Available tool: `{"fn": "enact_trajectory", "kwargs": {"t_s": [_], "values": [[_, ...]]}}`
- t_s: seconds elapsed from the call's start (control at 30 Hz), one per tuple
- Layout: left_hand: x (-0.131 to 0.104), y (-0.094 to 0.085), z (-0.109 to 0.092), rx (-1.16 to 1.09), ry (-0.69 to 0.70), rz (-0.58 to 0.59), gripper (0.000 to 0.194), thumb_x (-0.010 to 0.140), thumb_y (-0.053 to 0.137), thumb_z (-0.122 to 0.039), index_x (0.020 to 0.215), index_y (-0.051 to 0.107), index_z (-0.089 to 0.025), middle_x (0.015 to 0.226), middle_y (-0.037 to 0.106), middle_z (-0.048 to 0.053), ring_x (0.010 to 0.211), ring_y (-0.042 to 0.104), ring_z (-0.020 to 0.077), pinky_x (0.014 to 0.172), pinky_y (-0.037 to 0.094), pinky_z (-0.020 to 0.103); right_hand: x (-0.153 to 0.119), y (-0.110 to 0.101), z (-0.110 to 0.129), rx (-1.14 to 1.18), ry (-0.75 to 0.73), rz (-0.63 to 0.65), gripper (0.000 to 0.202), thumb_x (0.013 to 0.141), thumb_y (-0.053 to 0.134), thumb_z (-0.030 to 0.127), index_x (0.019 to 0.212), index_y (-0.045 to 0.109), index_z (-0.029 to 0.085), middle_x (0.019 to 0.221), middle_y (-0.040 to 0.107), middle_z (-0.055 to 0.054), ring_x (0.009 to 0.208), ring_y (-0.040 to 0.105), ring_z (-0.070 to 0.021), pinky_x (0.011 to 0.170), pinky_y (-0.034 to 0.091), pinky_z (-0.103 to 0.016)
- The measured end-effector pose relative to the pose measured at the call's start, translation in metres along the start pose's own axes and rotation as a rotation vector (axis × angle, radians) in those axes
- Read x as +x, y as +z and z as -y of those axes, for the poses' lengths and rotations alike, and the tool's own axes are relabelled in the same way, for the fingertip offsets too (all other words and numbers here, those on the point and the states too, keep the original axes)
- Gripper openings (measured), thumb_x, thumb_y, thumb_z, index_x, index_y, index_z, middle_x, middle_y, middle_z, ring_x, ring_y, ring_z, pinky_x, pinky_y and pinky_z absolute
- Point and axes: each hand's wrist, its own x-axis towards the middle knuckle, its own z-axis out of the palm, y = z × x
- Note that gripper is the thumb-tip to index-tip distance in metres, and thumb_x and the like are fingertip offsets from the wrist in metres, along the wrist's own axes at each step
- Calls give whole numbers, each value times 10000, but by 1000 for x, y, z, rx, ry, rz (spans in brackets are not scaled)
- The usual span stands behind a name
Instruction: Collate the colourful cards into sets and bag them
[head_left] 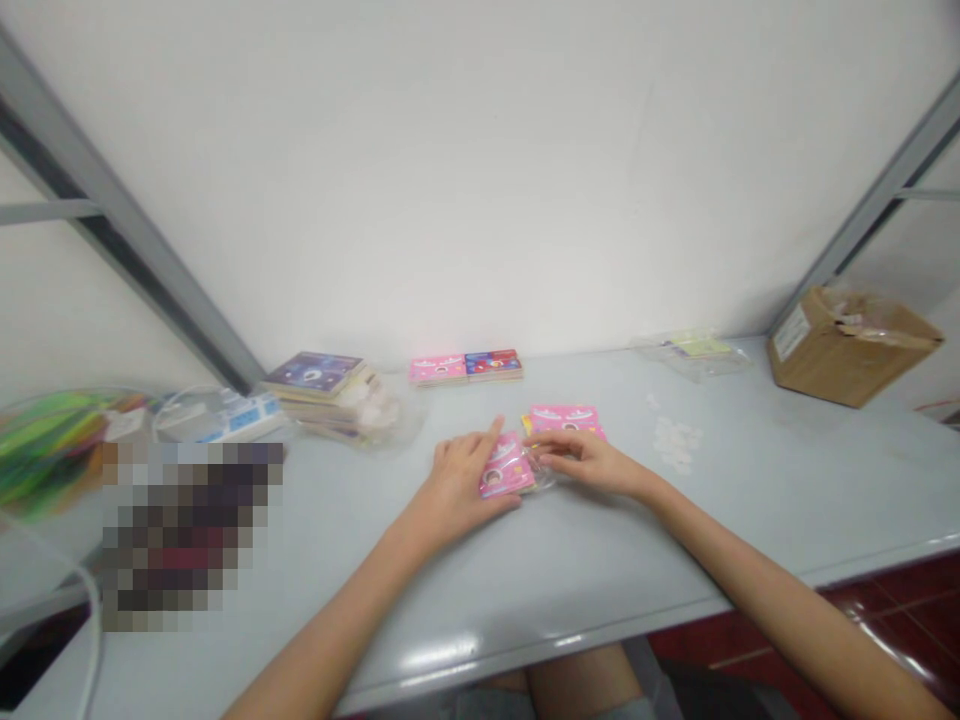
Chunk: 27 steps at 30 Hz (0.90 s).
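Observation:
A pink printed card pack (506,468) lies on the grey table in front of me, inside a clear plastic bag (545,480). My left hand (459,492) steadies the pack from the left, thumb along its near edge and fingers at its far side. At the bag's right end, my right hand (577,460) has its fingers bent together on the loose plastic. Just behind that hand lies another pink card stack (566,413) with a yellow edge, partly covered by the fingers.
Pink and red-blue card stacks (465,367) sit by the wall. Bagged card packs (322,390) are piled left. Small white pieces (675,442), a flat bagged item (699,348) and a cardboard box (847,350) are right. A power strip (240,418) lies far left.

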Motion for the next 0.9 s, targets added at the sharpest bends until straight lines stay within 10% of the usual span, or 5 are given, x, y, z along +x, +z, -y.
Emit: {"fn": "enact_trajectory", "kwargs": {"t_s": [0.17,0.37,0.53,0.9], "values": [[1,-1,2,-6,-23,-2,859,739,575,-490,1391,85,-221,1217,462,90,1098,407,259,926,257,388,4,-10,-2,-44,49,-234,320,788,513,396,1004,616,183,983,650,-63,867,602,-188,779,474,-336],[1,-1,5,11,-39,-4,848,741,558,-518,1387,103,-210,1233,448,91,1101,399,254,929,250,384,-1,-38,-24,-654,249,-573,434,732,543,435,1077,590,176,1102,571,-120,1010,530,-244,869,395,-374],[1,-3,4,20,-58,13,864,735,569,-508,1389,97,-199,1232,446,100,1110,393,252,934,243,377,-8,-53,-33,-862,539,-491,567,680,519,600,1065,579,188,1091,564,-135,1041,497,-303,847,355,-433],[-1,-5,5,61,-117,146,956,682,600,-526,1395,58,-191,1229,446,118,1114,397,283,942,235,399,-7,-58,-31,-852,631,-516,527,635,543,612,916,622,174,986,610,-116,937,540,-282,740,366,-369]]}}
